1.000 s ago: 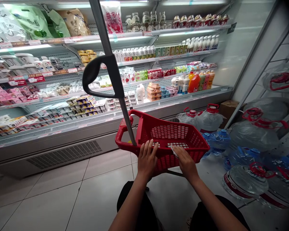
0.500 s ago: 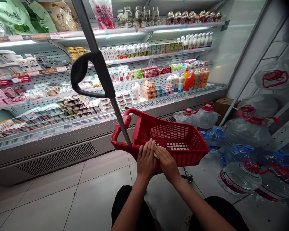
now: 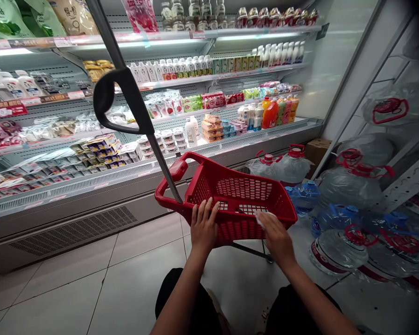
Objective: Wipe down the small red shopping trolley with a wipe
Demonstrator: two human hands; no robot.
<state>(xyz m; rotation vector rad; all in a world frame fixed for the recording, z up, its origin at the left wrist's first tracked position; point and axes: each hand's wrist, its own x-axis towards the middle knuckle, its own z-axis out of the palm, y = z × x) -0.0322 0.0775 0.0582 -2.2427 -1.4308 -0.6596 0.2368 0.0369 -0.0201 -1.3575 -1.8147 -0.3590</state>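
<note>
The red plastic shopping basket has mesh-like sides and stands on a metal frame in front of me. From its left end rises a slanted grey pole with a black loop handle. My left hand lies on the basket's near rim, fingers stretched and apart. Farther right along the same rim, my right hand presses a white wipe, its fingers together over it. Most of the wipe is hidden under those fingers, so I cannot tell whether it is paper or cloth.
Behind the basket runs a lit refrigerated shelf with bottles, cups and packs. Large water bottles with red handles crowd the floor at right, beside smaller blue ones. A cardboard box sits behind them. Pale tiles cover the floor.
My right hand has slid right along the basket's near rim with the wipe, away from my left hand. The left hand's fingers have spread on the rim. The view has shifted slightly.
</note>
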